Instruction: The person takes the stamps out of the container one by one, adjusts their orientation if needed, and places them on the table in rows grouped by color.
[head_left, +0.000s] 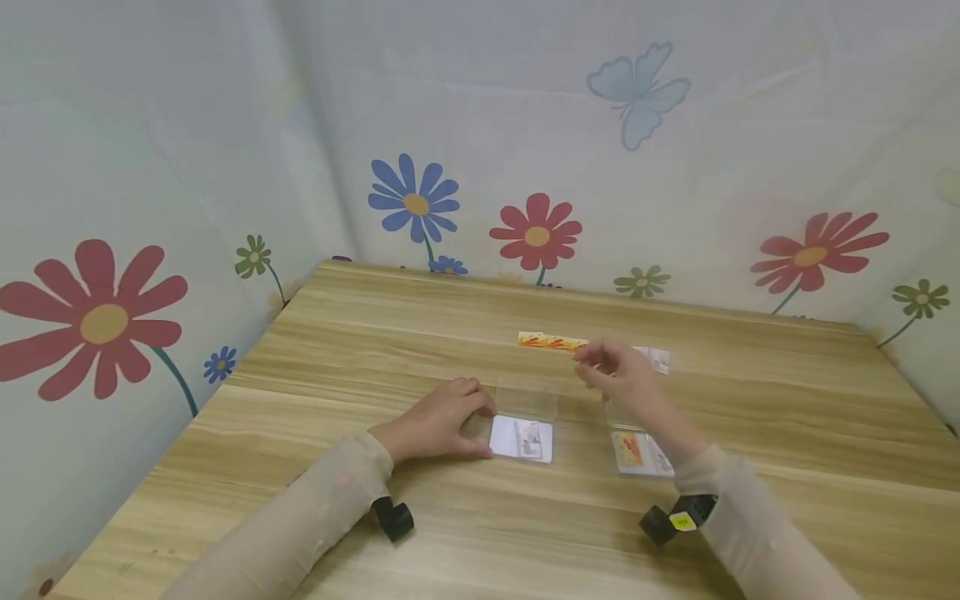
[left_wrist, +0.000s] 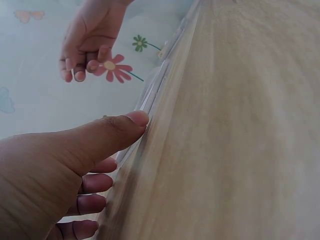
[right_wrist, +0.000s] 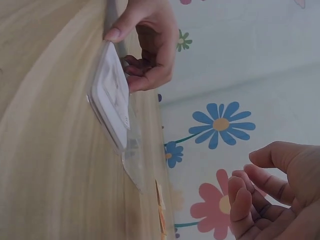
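Left hand: this left hand [head_left: 442,419] is down on the worktop [head_left: 405,342], holding the left case [head_left: 504,435] by its left edge. Thumb's bent to the near corner, forefinger is up by the far corner, and the other fingers are loosely curled alongside.
Left case: flat on the worktop roughly in the middle, with its see-through lid [head_left: 527,396] flipped back on the far side. White inside, and there's a small printed card [head_left: 530,439] on the right half, the left half is plain white.
Right hand: the right hand [head_left: 626,375] hangs in the air above the worktop with nothing in it. Fingers are loosely curled, and the right wrist view shows a gap between thumb and forefinger.
Orange strip: the orange-and-yellow strip [head_left: 549,342] lies beyond the left case, its right end tucked behind the right hand's fingers from the head view.
White strip: a pale printed strip [head_left: 660,360] lies just past the right hand, partly hidden by it.
Right case: the right case [head_left: 643,469] sits near the right forearm, an orange patch [head_left: 628,448] on its left half and pale print on the right, partly covered by the arm.
Wrists: dark camera gear on both, yellow label [head_left: 682,522] on the right one.
Backdrop: white curtain [head_left: 480,108] with flowers and a blue butterfly [head_left: 637,93].
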